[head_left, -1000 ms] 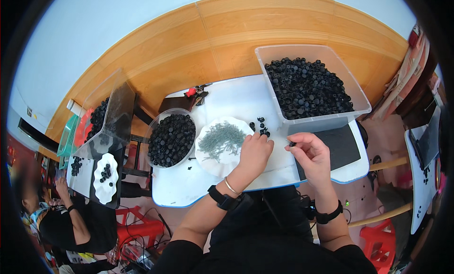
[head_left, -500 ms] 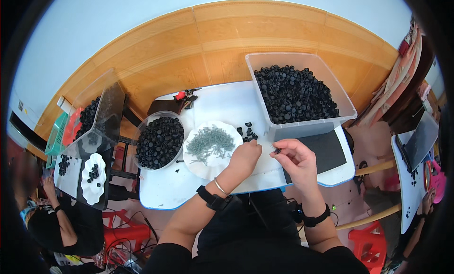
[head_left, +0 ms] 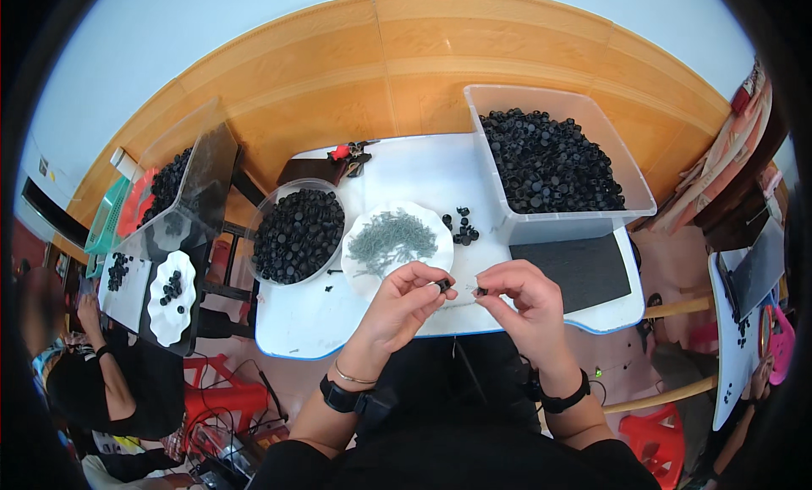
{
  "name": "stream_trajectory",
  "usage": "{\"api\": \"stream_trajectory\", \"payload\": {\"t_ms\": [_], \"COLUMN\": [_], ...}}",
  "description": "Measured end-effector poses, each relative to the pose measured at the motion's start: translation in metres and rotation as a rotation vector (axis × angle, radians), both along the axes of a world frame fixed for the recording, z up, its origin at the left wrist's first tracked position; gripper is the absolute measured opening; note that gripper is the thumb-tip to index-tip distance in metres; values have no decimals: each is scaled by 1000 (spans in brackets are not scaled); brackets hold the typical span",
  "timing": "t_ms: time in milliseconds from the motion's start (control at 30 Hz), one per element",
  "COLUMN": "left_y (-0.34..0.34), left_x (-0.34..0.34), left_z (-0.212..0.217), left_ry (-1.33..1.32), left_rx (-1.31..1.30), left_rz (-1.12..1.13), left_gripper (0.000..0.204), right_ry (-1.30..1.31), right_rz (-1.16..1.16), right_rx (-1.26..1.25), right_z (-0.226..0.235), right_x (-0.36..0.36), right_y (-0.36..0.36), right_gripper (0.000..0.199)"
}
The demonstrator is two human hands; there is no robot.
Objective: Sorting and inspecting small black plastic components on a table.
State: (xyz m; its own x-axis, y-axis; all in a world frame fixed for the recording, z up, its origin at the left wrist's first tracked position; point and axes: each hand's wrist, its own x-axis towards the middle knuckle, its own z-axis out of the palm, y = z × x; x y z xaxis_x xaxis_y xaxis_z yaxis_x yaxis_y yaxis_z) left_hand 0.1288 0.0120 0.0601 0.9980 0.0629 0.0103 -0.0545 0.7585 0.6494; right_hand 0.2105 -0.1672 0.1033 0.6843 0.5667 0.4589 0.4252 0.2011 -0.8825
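Head view: my left hand pinches a small black cap, my right hand pinches a thin pin just right of it, tips nearly touching.

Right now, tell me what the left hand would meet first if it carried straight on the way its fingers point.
Probably the right hand: the left hand points rightward with a small black cap, a narrow gap between them, though depth is unclear.
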Motion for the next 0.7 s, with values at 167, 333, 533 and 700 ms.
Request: {"api": "stream_trajectory", "payload": {"t_ms": [167,333,533,700], "left_y": [-4,-8,-12,-11], "left_x": [-3,-3,-4,-4], "left_z": [-1,-8,-2,0], "left_ry": [-53,-95,-44,-12], "left_rx": [-147,-254,-219,-208], "left_rz": [-38,-43,12,2], "left_gripper": [10,17,33,28], "right_ry": [-83,-249,-286,-335], "right_rz": [-13,-82,-152,-191], "right_rx": [-16,-73,-80,-99], "right_z": [4,9,4,5], "right_x": [-10,-14,-16,-15], "right_y": [8,11,17,19], "right_gripper": [17,18,19,19]}}
